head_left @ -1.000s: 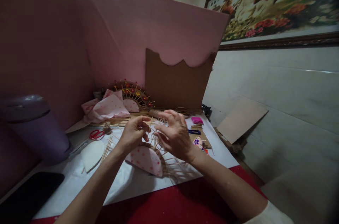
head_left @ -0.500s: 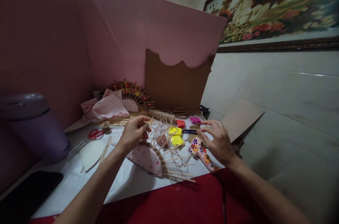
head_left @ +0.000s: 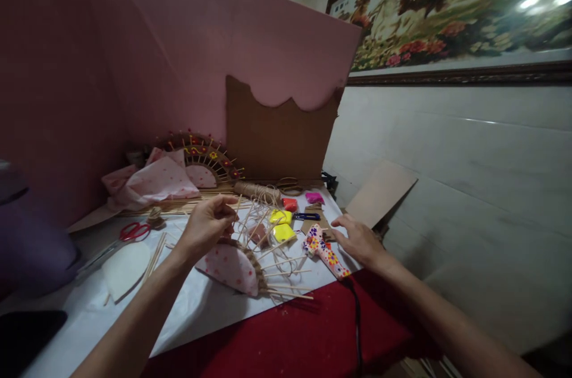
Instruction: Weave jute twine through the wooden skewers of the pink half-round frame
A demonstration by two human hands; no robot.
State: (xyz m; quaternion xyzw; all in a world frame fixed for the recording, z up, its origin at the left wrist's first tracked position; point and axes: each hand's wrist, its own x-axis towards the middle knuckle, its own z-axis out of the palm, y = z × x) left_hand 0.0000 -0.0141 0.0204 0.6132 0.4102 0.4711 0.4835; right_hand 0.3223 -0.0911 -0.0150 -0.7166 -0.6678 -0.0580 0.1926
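A pink partition stands behind my table, with a piece of brown cardboard leaning against it, and a white sheet covers most of the red surface. My left hand is nearly closed, thumb and fingertips pinching a thin stick. Just below that hand, between my two arms, lies the spotted half-round piece, its loose sticks spreading toward my right. My right hand is open and holds nothing, fingers apart, well away from the half-round piece. The flowered glue gun lies just to the left of it; whether they touch I cannot tell. Beyond the sticks sit yellow packets and a blue cutter, and red-handled scissors rest off to my left
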